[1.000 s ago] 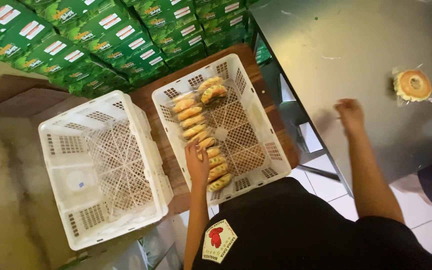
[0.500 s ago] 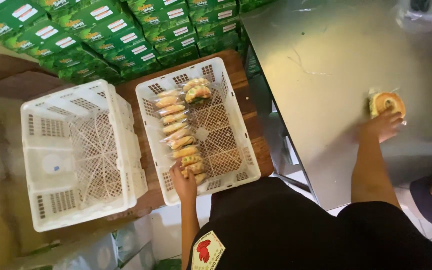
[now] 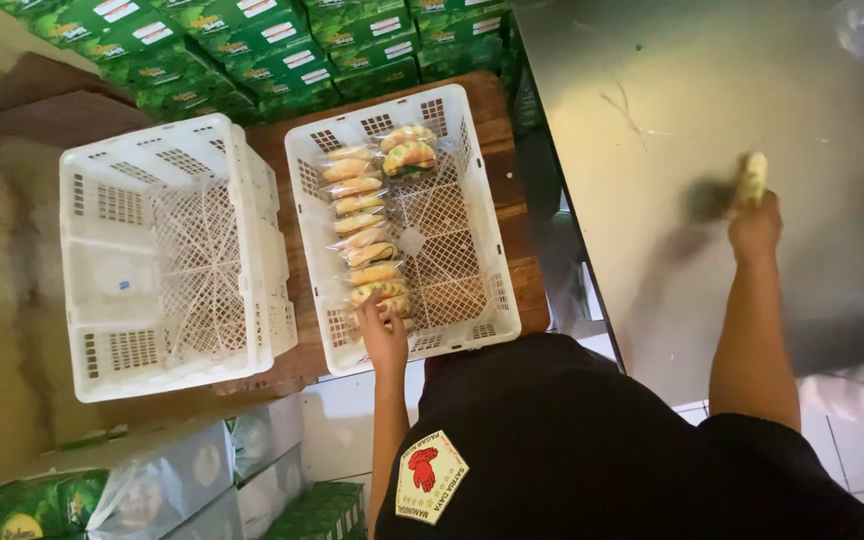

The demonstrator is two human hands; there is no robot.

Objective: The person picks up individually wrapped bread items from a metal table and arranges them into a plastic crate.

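Down at six o'clock of the crate [image 3: 472,200], our left hand [image 3: 384,335] reaches forward with its fingers loosely spread, resting on the nearest wrapped bun of the row [image 3: 367,235]; we cannot tell whether it grips one. Our right arm stretches straight out toward one o'clock over the steel table [image 3: 652,120], and the right hand [image 3: 755,225] is closed around a wrapped bun [image 3: 752,178], lifted on edge and blurred.
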